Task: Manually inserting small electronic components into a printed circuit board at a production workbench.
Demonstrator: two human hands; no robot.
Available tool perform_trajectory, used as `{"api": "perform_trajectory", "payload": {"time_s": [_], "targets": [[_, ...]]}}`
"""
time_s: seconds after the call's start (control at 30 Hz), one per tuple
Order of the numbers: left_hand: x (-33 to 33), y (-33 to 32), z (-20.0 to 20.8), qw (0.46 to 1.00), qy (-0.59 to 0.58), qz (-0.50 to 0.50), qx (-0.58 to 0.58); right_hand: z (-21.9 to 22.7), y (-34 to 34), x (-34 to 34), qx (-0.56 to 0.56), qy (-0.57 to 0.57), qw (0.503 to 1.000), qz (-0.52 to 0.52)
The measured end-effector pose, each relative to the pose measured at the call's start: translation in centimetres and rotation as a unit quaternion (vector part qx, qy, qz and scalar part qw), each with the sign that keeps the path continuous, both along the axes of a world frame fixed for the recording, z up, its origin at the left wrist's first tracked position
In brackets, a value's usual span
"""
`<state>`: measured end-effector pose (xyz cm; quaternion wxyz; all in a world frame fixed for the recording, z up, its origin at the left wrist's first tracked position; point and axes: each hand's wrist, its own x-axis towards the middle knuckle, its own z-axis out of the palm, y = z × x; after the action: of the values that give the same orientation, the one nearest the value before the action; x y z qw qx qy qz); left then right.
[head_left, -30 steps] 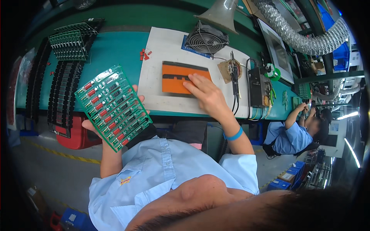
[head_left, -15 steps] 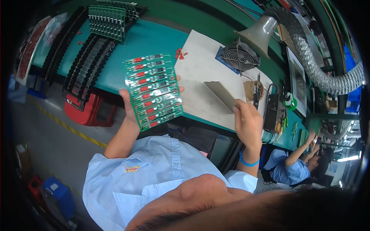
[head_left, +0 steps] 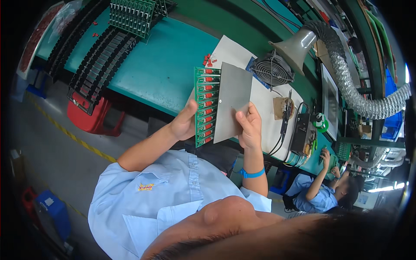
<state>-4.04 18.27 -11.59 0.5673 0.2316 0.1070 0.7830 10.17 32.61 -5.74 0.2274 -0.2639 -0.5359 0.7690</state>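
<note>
My left hand (head_left: 184,122) grips the left edge of a green circuit board panel (head_left: 200,108), its thumb on the edge and the other fingers behind. Red parts run down the panel in a column. A flat grey plate (head_left: 234,102) lies against the panel's face and covers its right part. On the plate's right edge my right hand (head_left: 250,126) is closed, thumb in front, fingers mostly behind. A blue band circles my right wrist. Both panel and plate are held up in front of the bench's white sheet.
Loose red parts (head_left: 209,60) lie on the white sheet (head_left: 234,50). Behind stand a fan (head_left: 272,71) and a fume funnel (head_left: 294,45). A soldering iron (head_left: 286,113) rests at right. Black racks (head_left: 104,63) and upright boards (head_left: 130,17) are at left; a co-worker (head_left: 318,193) sits right.
My right hand has brought the grey plate leftward and up against the panel. The panel has turned and shifted right, so its right part is now covered.
</note>
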Motion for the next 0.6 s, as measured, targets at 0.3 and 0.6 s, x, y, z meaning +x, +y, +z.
{"api": "perform_trajectory", "payload": {"time_s": [0.3, 0.6], "targets": [[0.4, 0.5, 1.3, 0.999, 0.029, 0.026, -0.009, -0.8, -0.2, -0.6, -0.002, -0.009, 1.000, 0.020], [0.6, 0.7, 1.7, 0.998, 0.049, 0.030, -0.016, -1.0, -0.5, -0.7, 0.007, -0.025, 1.000, 0.017]]}}
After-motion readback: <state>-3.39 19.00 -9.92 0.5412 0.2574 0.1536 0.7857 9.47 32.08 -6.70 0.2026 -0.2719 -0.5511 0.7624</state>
